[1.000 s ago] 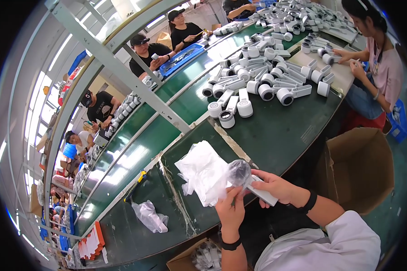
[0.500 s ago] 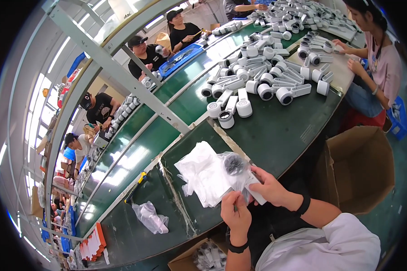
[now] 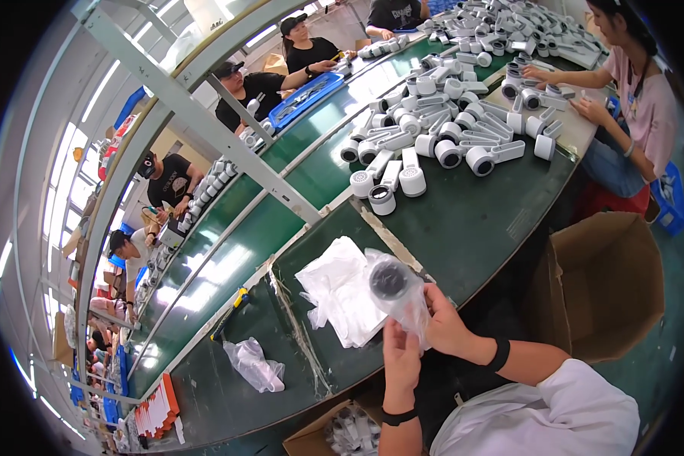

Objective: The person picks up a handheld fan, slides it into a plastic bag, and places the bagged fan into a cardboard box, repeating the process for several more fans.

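Observation:
A white handheld device with a round, dark-faced head (image 3: 390, 280) sits inside a clear plastic bag (image 3: 410, 308), its head pointing away from me. My right hand (image 3: 450, 330) is closed around the handle end through the bag. Beside it my left hand (image 3: 400, 357) pinches the bag's near edge, fingers pressed together. The handle is mostly hidden by the bag and my fingers. Just under and left of the device lies a stack of white plastic bags (image 3: 342, 285) on the dark green table (image 3: 463, 228).
A heap of similar white devices (image 3: 448, 121) covers the table's far side. A crumpled plastic bag (image 3: 254, 365) and a yellow-black cutter (image 3: 232, 311) lie left. Cardboard boxes stand right (image 3: 608, 285) and below (image 3: 311, 439). A co-worker (image 3: 631, 114) sits far right; a metal post (image 3: 243, 159) rises ahead.
The bagged device has tilted up, its head now nearer and facing me more. My left hand has shifted up against the bag, close to my right. Co-workers' arms have moved.

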### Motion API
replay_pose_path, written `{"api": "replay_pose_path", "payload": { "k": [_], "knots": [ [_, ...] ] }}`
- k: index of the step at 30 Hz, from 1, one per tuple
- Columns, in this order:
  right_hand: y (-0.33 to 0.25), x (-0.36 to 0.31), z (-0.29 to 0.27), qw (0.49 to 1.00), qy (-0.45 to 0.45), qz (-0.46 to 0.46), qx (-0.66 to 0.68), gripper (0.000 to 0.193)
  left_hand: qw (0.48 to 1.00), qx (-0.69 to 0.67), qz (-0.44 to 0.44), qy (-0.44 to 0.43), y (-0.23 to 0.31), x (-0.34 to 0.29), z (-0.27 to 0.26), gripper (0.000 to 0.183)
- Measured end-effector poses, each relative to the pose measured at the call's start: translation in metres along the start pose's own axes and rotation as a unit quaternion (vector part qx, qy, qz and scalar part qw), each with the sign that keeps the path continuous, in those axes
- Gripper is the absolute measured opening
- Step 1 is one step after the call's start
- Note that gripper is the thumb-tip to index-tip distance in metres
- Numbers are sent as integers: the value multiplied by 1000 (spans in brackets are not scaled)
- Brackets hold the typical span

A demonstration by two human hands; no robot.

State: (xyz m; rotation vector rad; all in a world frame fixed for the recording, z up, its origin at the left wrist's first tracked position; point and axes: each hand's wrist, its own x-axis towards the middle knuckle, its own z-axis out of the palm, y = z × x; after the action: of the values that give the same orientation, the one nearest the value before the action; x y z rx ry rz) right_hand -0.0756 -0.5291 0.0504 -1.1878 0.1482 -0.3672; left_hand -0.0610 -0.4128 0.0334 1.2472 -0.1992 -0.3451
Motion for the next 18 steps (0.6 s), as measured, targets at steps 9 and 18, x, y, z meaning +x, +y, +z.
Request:
{"api": "replay_pose_path", "payload": {
  "k": [9,18],
  "knots": [
    [-8,17,-11,928,113,-238,-263,15,990,-99,-84,-47,11,-7,-18,39],
    [-2,-7,-14,895,-87,-300,-319,9,989,-81,58,112,53,-37,-73,36]
  ]
}}
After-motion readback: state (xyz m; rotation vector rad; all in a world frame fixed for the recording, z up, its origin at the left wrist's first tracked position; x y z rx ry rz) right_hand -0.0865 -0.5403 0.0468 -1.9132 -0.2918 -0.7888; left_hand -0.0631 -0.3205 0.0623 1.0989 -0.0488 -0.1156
